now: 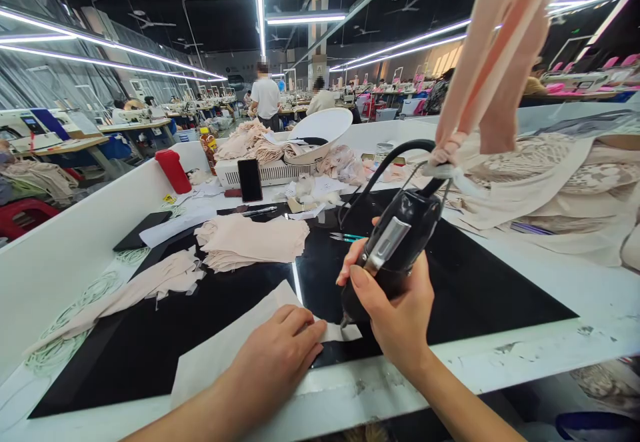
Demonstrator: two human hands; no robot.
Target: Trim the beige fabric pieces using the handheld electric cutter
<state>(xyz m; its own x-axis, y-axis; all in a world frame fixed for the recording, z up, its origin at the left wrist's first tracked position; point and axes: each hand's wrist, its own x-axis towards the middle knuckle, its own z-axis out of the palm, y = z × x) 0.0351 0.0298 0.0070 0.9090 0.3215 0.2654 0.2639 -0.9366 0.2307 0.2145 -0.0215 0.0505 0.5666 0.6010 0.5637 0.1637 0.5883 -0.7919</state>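
My left hand (pixel 283 355) lies over a pale piece of fabric (pixel 235 339), its fingers pressing the cloth down on the black board (pixel 480 289). My right hand (pixel 400 302) is wrapped round a black corded hand tool (pixel 393 239) with a silver lever on its side. The tool is tilted, and its small metal tip is down at the narrow end of the fabric, just right of my left fingertips. Peach cloth strips (pixel 480 69) tied to the tool's top run upward out of view. A stack of beige fabric pieces (pixel 255 239) lies beyond my left hand.
Behind the tool lie turquoise-handled tweezers (pixel 347 237). A phone (pixel 249 180) leans against a white basket (pixel 250 174). A red cup (pixel 173 171) stands at the left wall. Piled lace fabric (pixel 555 175) fills the right side. Pale green cords (pixel 65 335) lie at left.
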